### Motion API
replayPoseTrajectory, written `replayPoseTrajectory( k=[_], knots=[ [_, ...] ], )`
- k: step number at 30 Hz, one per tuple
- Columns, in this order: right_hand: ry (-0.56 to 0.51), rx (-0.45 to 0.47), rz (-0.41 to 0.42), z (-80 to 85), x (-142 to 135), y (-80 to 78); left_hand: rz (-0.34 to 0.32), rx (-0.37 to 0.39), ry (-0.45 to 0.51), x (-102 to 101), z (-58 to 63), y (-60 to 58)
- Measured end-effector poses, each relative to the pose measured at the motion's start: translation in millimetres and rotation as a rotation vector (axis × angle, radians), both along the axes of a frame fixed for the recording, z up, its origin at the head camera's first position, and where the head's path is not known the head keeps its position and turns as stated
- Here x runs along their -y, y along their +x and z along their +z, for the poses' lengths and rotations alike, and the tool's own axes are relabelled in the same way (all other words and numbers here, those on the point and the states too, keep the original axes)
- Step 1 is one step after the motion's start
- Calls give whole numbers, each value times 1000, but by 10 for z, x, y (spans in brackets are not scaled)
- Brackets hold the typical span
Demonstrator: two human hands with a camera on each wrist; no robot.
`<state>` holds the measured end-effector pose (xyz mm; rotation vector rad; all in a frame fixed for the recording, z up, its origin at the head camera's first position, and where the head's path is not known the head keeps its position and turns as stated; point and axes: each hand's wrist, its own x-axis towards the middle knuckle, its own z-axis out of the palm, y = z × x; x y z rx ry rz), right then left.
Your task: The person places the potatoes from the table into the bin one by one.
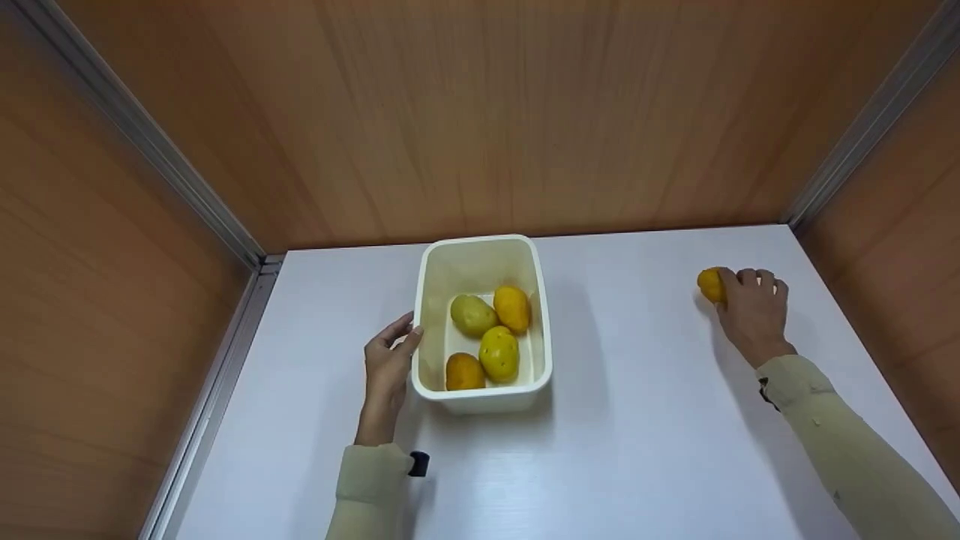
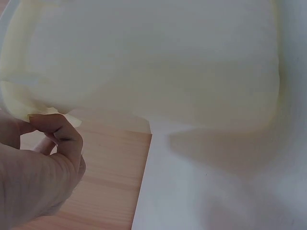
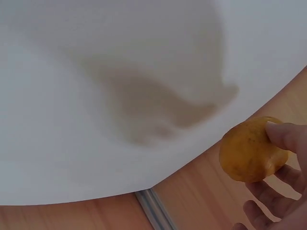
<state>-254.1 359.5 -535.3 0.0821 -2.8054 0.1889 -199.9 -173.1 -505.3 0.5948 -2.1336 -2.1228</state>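
A cream plastic bin (image 1: 481,402) stands on the white table, with several yellow, orange and green mangoes inside, among them a green one (image 1: 473,316) and a yellow one (image 1: 499,354). My left hand (image 1: 388,367) pinches the bin's left rim between thumb and fingers; the left wrist view shows the bin's pale side wall (image 2: 158,72) close up. Far to the right, my right hand (image 1: 754,311) grips an orange-yellow mango (image 3: 252,149), thumb on one side and fingers on the other. A shadow falls on the table beneath that hand.
Wooden panels (image 1: 510,112) enclose the white table (image 1: 637,450) at the back and both sides. Metal rails (image 1: 150,150) run along the panel corners. The bin stands near the table's back edge.
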Motion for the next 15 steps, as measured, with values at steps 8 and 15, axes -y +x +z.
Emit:
replayPoseTrajectory(
  k=[8,15],
  knots=[
    [8,-30,39,106,258,-64,0,21,-17,-6,14,-7],
    [4,-14,65,239,519,-115,2,31,-8,-2,13,-4]
  ],
)
